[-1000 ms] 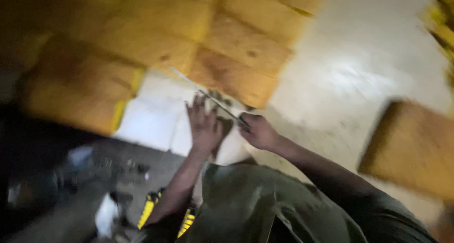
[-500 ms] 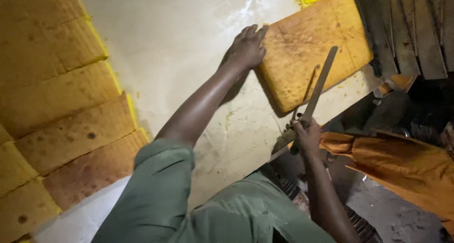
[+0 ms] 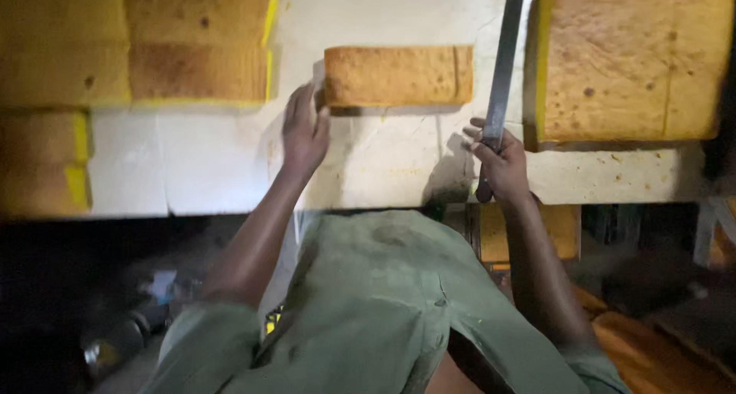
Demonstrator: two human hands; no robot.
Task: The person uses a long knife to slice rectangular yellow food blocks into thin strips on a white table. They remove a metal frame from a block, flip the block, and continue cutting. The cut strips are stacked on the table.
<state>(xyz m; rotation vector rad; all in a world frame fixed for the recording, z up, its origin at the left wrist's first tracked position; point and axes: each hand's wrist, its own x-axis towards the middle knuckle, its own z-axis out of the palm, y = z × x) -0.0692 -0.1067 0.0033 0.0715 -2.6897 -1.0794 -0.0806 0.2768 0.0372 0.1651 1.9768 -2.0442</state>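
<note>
The left hand [image 3: 305, 129] rests flat against the left end of a narrow cake slab [image 3: 397, 76] on the white desk [image 3: 215, 160], fingers spread and holding nothing, as if steadying it; the right hand [image 3: 502, 164] is closed round the handle of a long knife [image 3: 502, 64] (blade pointing away), lying between that slab and a larger cake block [image 3: 632, 60]; more cake pieces [image 3: 195, 45] sit stacked at the left.

The person wears a loose, faded green short-sleeved shirt [image 3: 383, 302], creased and marked with dark smudges, forearms bare.
</note>
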